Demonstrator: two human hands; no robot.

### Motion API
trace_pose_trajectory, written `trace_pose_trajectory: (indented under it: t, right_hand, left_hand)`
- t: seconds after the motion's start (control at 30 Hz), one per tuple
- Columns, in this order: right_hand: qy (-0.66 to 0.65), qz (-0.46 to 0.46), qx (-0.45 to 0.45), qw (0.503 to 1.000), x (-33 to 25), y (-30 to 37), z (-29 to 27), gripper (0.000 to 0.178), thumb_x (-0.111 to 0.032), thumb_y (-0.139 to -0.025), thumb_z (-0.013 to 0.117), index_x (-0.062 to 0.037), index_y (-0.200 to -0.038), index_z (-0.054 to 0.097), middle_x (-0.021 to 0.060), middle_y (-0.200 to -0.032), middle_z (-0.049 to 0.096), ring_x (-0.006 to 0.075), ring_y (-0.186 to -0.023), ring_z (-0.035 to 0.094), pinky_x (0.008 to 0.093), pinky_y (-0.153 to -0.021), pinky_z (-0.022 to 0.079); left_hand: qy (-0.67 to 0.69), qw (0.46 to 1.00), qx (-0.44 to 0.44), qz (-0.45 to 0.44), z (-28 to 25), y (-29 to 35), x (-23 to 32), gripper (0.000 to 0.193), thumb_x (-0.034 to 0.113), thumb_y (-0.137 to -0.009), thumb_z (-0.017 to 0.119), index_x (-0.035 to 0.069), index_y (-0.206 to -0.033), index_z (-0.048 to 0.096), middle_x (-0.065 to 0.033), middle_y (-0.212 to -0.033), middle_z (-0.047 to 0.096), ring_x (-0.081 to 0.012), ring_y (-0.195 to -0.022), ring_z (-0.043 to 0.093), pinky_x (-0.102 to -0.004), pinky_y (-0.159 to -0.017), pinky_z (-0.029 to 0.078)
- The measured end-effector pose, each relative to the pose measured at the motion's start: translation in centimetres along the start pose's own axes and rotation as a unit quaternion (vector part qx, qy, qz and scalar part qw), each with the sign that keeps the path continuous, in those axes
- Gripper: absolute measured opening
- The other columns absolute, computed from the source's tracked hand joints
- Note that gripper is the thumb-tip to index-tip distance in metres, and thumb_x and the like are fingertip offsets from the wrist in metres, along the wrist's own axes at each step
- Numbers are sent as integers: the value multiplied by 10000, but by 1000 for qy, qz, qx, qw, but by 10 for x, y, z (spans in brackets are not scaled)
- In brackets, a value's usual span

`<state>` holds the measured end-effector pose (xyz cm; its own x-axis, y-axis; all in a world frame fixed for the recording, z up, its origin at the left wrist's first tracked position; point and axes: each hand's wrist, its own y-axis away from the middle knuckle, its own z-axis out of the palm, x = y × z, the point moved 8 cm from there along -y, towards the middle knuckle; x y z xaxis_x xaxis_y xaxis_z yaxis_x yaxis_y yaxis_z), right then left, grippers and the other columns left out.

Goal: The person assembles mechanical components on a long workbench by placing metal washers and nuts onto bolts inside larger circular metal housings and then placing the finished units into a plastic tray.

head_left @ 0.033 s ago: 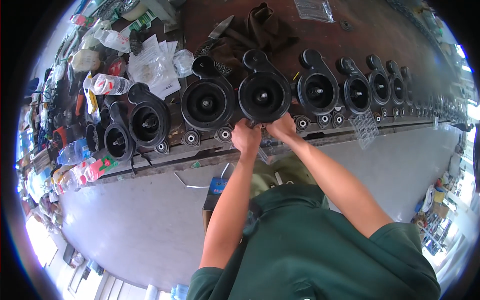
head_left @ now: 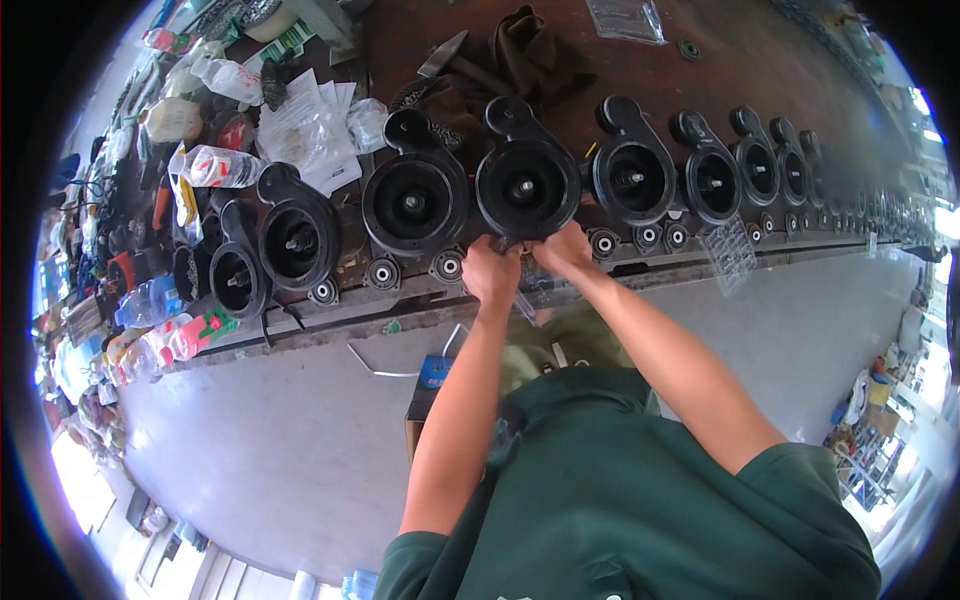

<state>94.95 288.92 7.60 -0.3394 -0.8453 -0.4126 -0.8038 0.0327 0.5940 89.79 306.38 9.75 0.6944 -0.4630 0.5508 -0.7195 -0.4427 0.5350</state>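
Observation:
At the bench's near edge, my left hand (head_left: 491, 268) is closed, its fingertips pinched on something small that I cannot make out. Close beside it, my right hand (head_left: 564, 250) has curled fingers, partly hidden by a black round housing (head_left: 485, 192) with a rounded arm at its far end. Both hands are right at this housing's near rim. A metal stud stands in its middle. To its left lies a similar black housing (head_left: 372, 210), and to its right another housing (head_left: 603, 190). A small flanged bearing (head_left: 447, 266) rests by my left hand, and a second bearing (head_left: 603, 243) by my right.
The row of housings runs far right, with bearings along the bench edge (head_left: 350, 316). A clear plastic blister tray (head_left: 730, 258) overhangs that edge. Behind are a hammer (head_left: 443, 55), brown cloth (head_left: 535, 60) and papers (head_left: 305, 130). Plastic bottles (head_left: 222, 167) crowd the left; a box (head_left: 425, 395) stands below.

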Motion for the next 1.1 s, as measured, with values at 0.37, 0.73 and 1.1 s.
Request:
trace_pose_trajectory:
  t: [0.37,0.73,1.1]
  right_hand:
    - [-52,-62,41,996,44,82,-40,613,-468,-765,850,-19,-1072,568,152,-858,718,395,-842,710,481,-733,552]
    - [-121,-207,-61,969,-38,83,-4,454,-360,-783,836,-15,-967,605,159,-856,716,364,-803,714,453,-724,547]
    - [-31,-88,-1,996,-95,42,42,573,-435,-775,857,14,-1038,618,190,-1040,740,392,-988,715,471,-816,568]
  left_hand:
    - [166,983,34,74,14,79,-14,344,190,-781,852,-21,-998,686,-108,-801,732,-186,-706,680,-353,-668,547]
    - [305,949,76,34,-111,49,-99,303,290,-990,714,7,-1096,697,3,-891,701,-68,-764,625,-233,-633,491]
    - [250,962,103,49,-108,5,-101,340,303,-868,813,4,-837,654,-46,-685,664,-147,-610,605,-313,-591,479]
